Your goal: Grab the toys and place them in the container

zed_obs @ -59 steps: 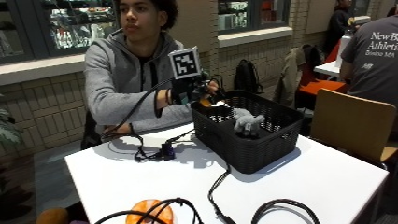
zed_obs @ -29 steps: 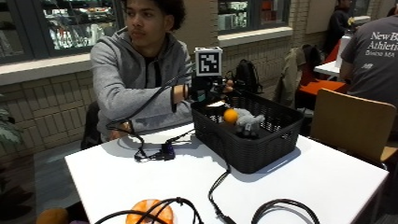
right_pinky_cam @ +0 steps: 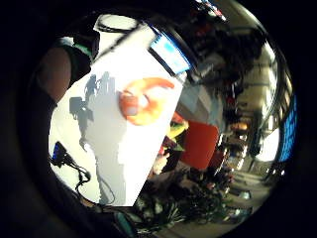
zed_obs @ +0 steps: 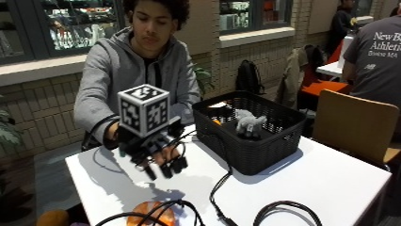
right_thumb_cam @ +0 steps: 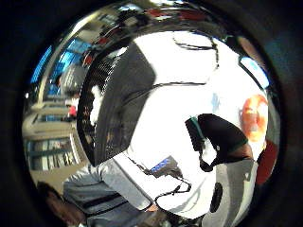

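Above white table (zed_obs: 325,174) by brick wall (zed_obs: 44,110), gloved right hands (zed_obs: 156,153) spread, holding nothing.

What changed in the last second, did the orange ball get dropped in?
Yes. The gloved hand let the orange ball go into the black basket, then left it and swung out over the table, toward the orange toy, fingers spread. The grey elephant stayed inside.

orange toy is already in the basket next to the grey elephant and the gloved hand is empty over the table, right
Not quite. The outside view shows the orange toy lying on the table, outside the basket. The grey elephant is in the basket, and the gloved hand is empty over the table.
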